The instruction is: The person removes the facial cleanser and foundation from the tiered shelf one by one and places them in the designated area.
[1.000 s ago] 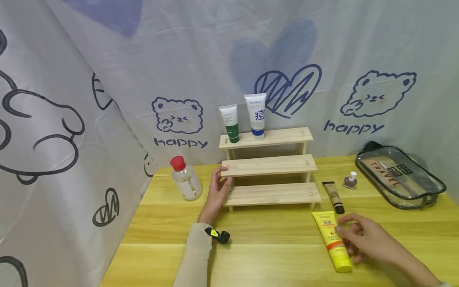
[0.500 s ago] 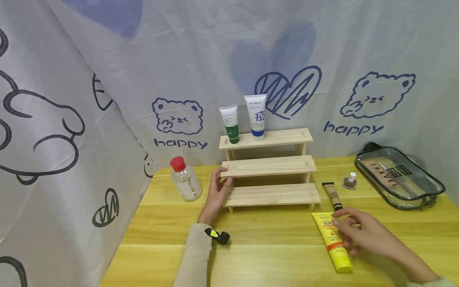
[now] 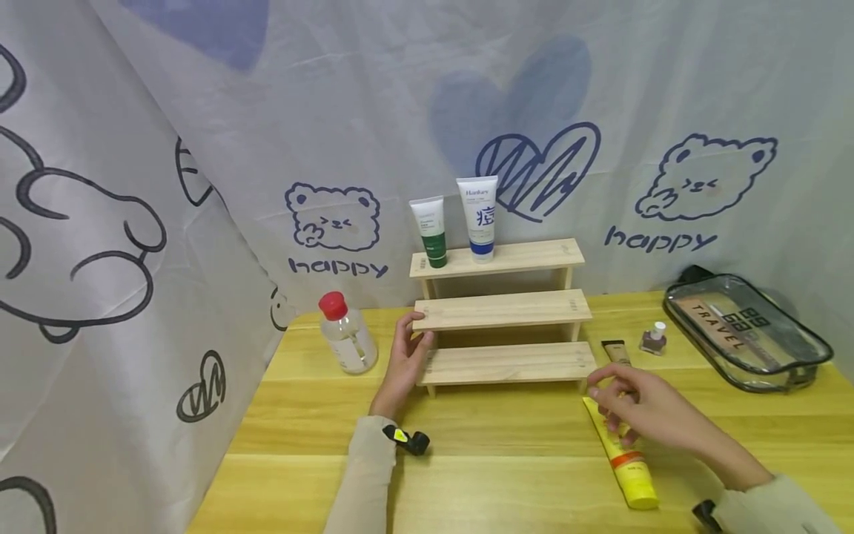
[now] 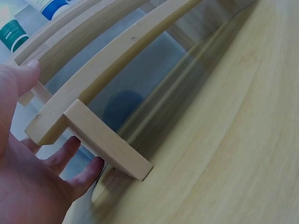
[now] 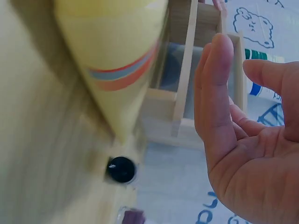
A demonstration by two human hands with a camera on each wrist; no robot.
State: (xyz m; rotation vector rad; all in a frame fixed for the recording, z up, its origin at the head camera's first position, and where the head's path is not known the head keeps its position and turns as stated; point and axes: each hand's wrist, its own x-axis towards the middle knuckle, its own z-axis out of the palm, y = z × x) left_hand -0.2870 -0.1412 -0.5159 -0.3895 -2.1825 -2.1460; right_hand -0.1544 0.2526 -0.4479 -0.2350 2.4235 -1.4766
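A three-tier wooden display rack (image 3: 507, 363) stands on the table, and my left hand (image 3: 404, 363) holds its left end. In the left wrist view the thumb (image 4: 29, 74) lies by the upper tiers and the fingers reach behind the front leg (image 4: 110, 142). My right hand (image 3: 643, 408) hovers over the upper part of a yellow tube (image 3: 634, 478), holding nothing, thumb and fingers apart. Beyond that hand lies a beige tube (image 3: 617, 351), its black cap (image 5: 121, 169) seen in the right wrist view. A white-and-green tube (image 3: 432, 233) and a white-and-blue tube (image 3: 479, 219) stand on the top tier.
Left of the rack is a clear bottle (image 3: 351, 345) with a red cap. A small nail polish bottle (image 3: 653, 341) stands to the right, beside a transparent travel pouch (image 3: 747, 334). A printed curtain (image 3: 373, 104) hangs behind the wooden table (image 3: 480, 467).
My right hand has moved forward and left from beside the yellow tube to over its upper end, now covering part of the beige tube. The left hand stays at the rack.
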